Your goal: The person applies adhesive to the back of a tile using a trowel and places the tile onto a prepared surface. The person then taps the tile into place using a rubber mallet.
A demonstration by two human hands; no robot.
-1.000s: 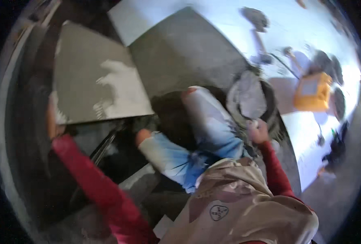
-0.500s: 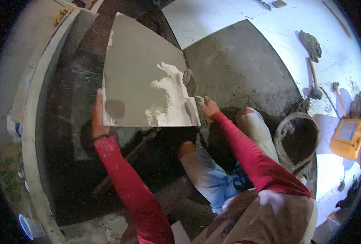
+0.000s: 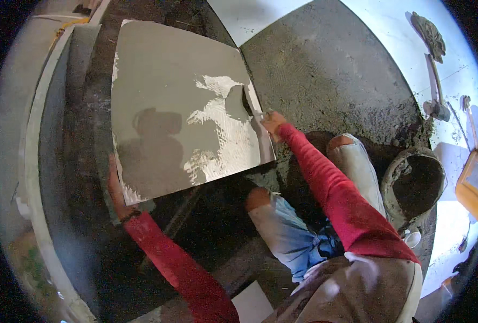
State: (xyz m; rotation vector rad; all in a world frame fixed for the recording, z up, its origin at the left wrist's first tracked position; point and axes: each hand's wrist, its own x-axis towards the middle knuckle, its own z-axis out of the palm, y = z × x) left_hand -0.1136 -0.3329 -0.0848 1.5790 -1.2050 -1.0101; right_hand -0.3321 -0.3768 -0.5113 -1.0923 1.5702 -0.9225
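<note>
left hand (image 3: 116,185) by mortar-smeared tile (image 3: 158,75)'s 7 o'clock edge, can't tell grip | right hand (image 3: 274,125) holding trowel (image 3: 247,102), 3 o'clock

Both hands (image 3: 116,188) (image 3: 273,124) touch a grey-coated tile (image 3: 153,81), the right holding a trowel (image 3: 239,101).

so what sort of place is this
Probably a room being built or renovated: there's a large slab coated with grey paste, a grimy bucket and smooth white flooring beside a rough grey bed.
</note>
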